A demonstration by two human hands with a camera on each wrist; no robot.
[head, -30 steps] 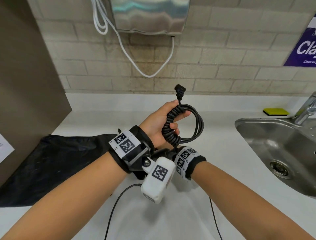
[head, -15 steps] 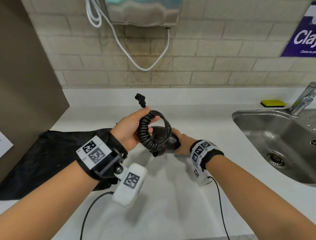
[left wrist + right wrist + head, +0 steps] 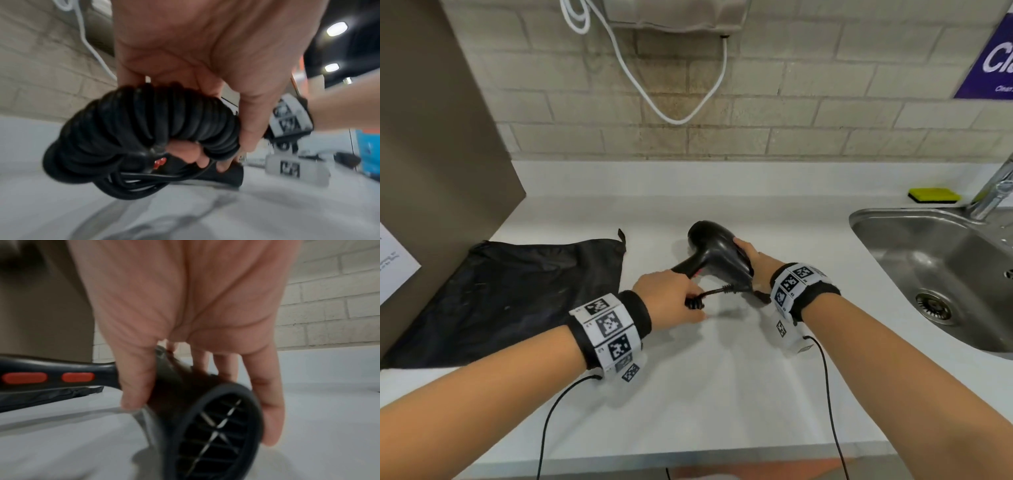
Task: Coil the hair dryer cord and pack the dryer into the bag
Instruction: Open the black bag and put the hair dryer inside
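Observation:
The black hair dryer (image 3: 714, 251) is held just above the white counter (image 3: 688, 404), its handle pointing left toward the bag. My right hand (image 3: 751, 258) grips the barrel, thumb (image 3: 135, 378) and fingers around it behind the grille (image 3: 216, 426). My left hand (image 3: 671, 301), palm down, grips the coiled black cord (image 3: 144, 129) by the end of the handle. A short stretch of cord (image 3: 717, 291) shows in the head view. The black bag (image 3: 510, 294) lies flat on the counter, left of both hands.
A steel sink (image 3: 866, 219) with a faucet (image 3: 993, 192) is at the right, a yellow sponge (image 3: 933, 196) behind it. A brown panel (image 3: 431, 137) stands at the left. A white cable (image 3: 671, 116) hangs on the brick wall.
Both hands came down toward the counter. The left hand turned palm down with the coil, hiding most of it. The dryer now lies across, handle toward the bag.

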